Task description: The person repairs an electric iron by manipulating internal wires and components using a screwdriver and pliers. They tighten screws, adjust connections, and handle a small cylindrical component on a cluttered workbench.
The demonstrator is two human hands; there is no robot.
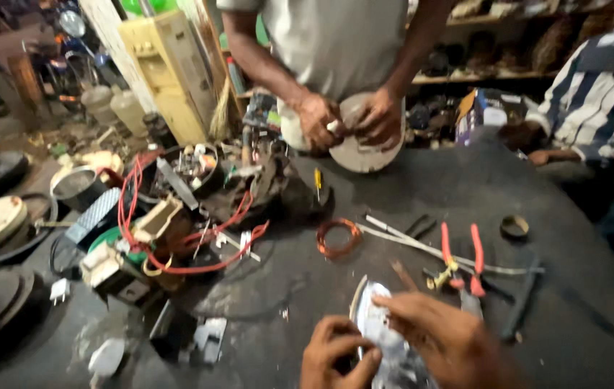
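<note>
Both hands hold a shiny metal plate low over the dark bench, just below the red-handled pliers. The plate's long axis runs from the pliers down toward the wearer, its narrower end pointing at the pliers. The left hand has its grip pinched on the plate's left edge; the right hand lies over the right side, fingers closed on it. Left of the pliers sits a copper wire coil. Beyond it, a co-worker's hands grasp a round grey disc.
</note>
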